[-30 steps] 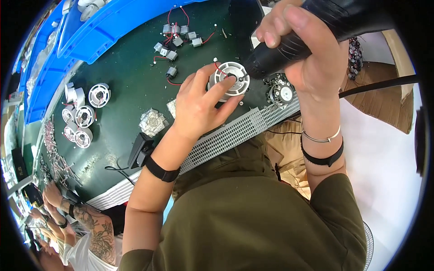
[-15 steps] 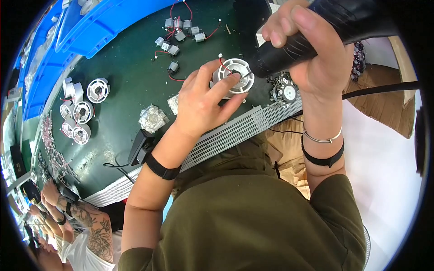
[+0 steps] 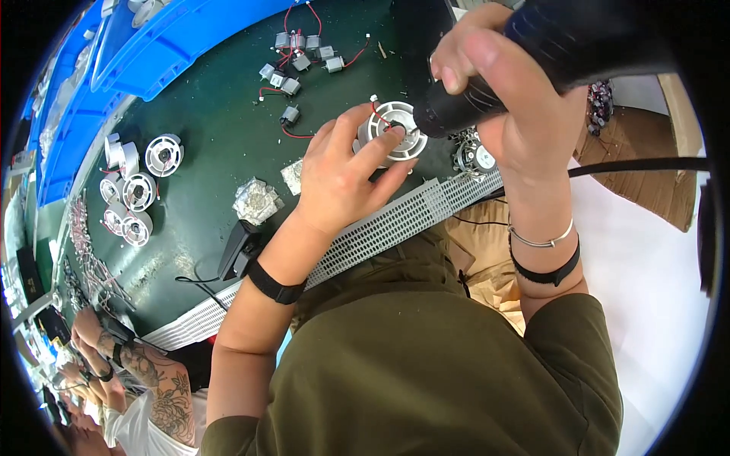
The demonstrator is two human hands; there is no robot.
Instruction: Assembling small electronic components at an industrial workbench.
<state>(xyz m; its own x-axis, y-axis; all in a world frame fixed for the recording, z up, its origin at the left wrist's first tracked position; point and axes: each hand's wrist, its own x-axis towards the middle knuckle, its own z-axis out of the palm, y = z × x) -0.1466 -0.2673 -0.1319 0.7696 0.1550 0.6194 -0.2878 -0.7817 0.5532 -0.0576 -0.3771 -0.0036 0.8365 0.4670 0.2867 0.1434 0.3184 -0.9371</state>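
My left hand [image 3: 346, 171] grips a white round plastic housing [image 3: 395, 131] with a red wire, holding it flat on the dark green bench [image 3: 220, 129]. My right hand [image 3: 509, 91] is wrapped around a black powered screwdriver [image 3: 547, 53], whose tip presses into the housing's centre. A black cable [image 3: 639, 166] runs from the tool off to the right.
Several small grey motors with red wires [image 3: 296, 57] lie further back. More white housings [image 3: 137, 182] sit at the left, blue bins [image 3: 152, 45] behind them. A perforated white strip [image 3: 395, 220] edges the bench, and a black box [image 3: 237, 247] lies near it. A tattooed co-worker's arm [image 3: 160, 380] shows at lower left.
The view has shifted slightly; the tool's tip stays on the housing and my left hand keeps its grip, fingers moving a little over the housing's rim.
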